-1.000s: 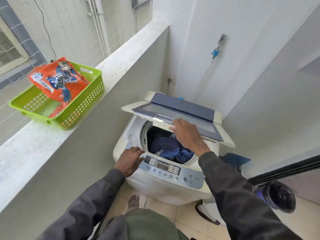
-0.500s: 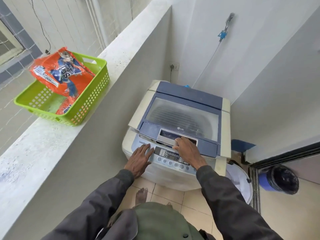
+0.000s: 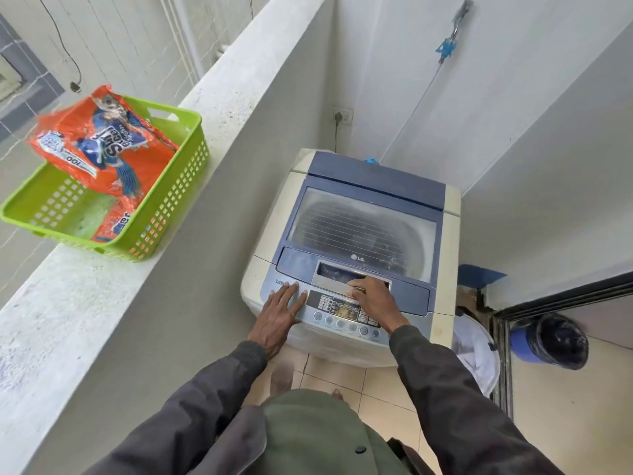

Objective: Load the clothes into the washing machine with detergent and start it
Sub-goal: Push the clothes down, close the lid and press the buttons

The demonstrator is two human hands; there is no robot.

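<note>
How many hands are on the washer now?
2. The left hand lies flat at the left end of the control panel; the right hand rests on the lid handle. Neither is hidden.

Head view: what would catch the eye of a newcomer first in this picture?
The orange bag in the green basket on the ledge, at the left, stands out most. To its right in the corner is the washer with its lid shut, and both hands rest on its front: the left hand flat beside the panel, the right hand at the lid's edge.
</note>
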